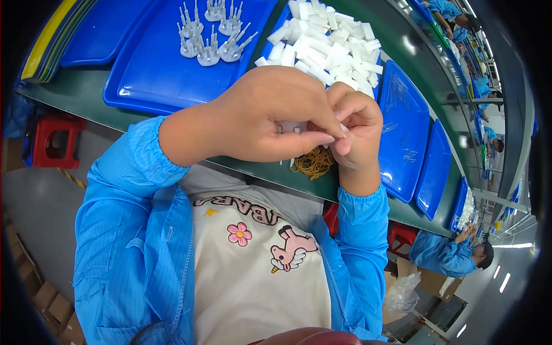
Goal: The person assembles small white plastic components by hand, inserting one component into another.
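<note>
Above the green table, both hands, left hand and right hand, pinch one small white part.

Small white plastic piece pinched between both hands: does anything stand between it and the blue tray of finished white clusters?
Nothing visible does. The left hand and right hand hold the white piece above the table edge, rubber bands lying beneath. The way up-left to the blue tray with the clusters is bare tray surface.
</note>
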Motion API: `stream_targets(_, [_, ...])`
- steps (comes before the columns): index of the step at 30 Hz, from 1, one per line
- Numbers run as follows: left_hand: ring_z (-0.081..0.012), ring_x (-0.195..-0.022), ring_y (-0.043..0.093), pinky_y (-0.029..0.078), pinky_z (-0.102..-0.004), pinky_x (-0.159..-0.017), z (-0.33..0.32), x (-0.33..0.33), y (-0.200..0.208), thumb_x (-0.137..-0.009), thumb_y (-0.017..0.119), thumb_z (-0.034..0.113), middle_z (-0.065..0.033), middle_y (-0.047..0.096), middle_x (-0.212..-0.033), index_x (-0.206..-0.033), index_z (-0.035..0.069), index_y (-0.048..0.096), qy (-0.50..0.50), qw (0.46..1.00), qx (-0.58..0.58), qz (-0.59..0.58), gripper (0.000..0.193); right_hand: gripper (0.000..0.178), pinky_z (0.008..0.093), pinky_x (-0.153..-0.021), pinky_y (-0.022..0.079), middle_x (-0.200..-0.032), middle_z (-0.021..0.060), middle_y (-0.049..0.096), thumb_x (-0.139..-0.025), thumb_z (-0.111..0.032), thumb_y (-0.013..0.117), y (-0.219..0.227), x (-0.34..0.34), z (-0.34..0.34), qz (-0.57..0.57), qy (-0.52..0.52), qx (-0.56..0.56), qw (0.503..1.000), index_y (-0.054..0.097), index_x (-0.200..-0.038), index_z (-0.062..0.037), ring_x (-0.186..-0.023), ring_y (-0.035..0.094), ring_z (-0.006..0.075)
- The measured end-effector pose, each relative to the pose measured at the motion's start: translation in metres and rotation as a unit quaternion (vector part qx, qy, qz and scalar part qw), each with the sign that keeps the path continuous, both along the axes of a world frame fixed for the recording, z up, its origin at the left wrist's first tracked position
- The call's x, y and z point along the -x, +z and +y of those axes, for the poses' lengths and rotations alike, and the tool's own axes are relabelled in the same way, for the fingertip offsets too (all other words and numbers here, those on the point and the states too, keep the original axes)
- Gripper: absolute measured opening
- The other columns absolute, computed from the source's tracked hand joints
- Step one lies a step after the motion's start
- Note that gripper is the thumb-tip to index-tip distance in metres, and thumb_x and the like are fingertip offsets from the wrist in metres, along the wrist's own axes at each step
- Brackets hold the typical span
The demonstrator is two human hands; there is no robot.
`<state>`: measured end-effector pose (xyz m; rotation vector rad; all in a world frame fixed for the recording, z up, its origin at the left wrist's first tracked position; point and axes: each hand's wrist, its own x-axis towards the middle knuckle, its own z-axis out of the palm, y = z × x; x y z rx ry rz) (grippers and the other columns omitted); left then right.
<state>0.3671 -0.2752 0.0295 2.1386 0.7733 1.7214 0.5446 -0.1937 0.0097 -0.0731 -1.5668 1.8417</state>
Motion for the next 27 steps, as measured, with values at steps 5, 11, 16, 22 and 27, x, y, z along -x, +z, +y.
stream_targets(5, [-0.0218, -0.058, 0.056, 0.040, -0.0321, -0.051, -0.0006, -0.0001, -0.0030, -0.070, 0.077, 0.002, -0.0057, 0.060, -0.069, -0.090, 0.007, 0.073, 0.038, 0.998, -0.051, 0.025, 0.021, 0.051, 0.0262, -0.069, 0.046, -0.087, 0.0076, 0.057, -0.061, -0.035, 0.089, 0.0021, 0.0027, -0.0015, -0.016, -0.021, -0.011, 1.000, 0.062, -0.089, -0.0028, -0.079, 0.057, 0.0167])
stream_targets(11, [-0.0230, -0.059, 0.057, 0.041, -0.0327, -0.050, 0.0032, -0.0070, -0.0044, -0.065, 0.078, 0.002, -0.0071, 0.060, -0.071, -0.083, 0.005, 0.069, 0.076, 0.991, -0.103, 0.033, 0.021, 0.050, 0.0262, -0.069, 0.047, -0.087, 0.0079, 0.057, -0.062, -0.033, 0.089, 0.0013, 0.0000, 0.0011, -0.005, -0.035, -0.034, 0.999, 0.062, -0.090, -0.0027, -0.080, 0.057, 0.0165])
stream_targets(16, [-0.0229, -0.059, 0.057, 0.042, -0.0328, -0.050, -0.0027, -0.0019, -0.0064, -0.064, 0.078, 0.002, -0.0072, 0.061, -0.071, -0.081, 0.005, 0.067, 0.096, 0.989, -0.109, 0.031, 0.020, 0.047, 0.0258, -0.069, 0.047, -0.087, 0.0080, 0.057, -0.064, -0.031, 0.089, 0.0035, 0.0065, -0.0043, -0.022, -0.045, -0.035, 0.998, 0.062, -0.091, -0.0023, -0.080, 0.057, 0.0164])
stream_targets(22, [-0.0223, -0.059, 0.057, 0.042, -0.0323, -0.049, -0.0019, -0.0032, -0.0065, -0.064, 0.077, 0.001, -0.0070, 0.060, -0.071, -0.080, 0.005, 0.066, 0.106, 0.988, -0.107, 0.041, 0.019, 0.043, 0.0251, -0.069, 0.046, -0.088, 0.0086, 0.058, -0.068, -0.028, 0.088, 0.0028, 0.0048, -0.0030, -0.022, -0.054, -0.044, 0.997, 0.062, -0.091, -0.0013, -0.080, 0.057, 0.0157])
stream_targets(27, [-0.0216, -0.058, 0.056, 0.041, -0.0314, -0.048, -0.0008, -0.0035, -0.0070, -0.061, 0.077, 0.000, -0.0059, 0.060, -0.071, -0.079, 0.005, 0.066, 0.140, 0.980, -0.132, 0.040, 0.021, 0.042, 0.0244, -0.069, 0.046, -0.091, 0.0095, 0.058, -0.070, -0.026, 0.087, 0.0014, 0.0035, 0.0000, -0.033, -0.057, -0.054, 0.996, 0.062, -0.092, -0.0006, -0.080, 0.056, 0.0150])
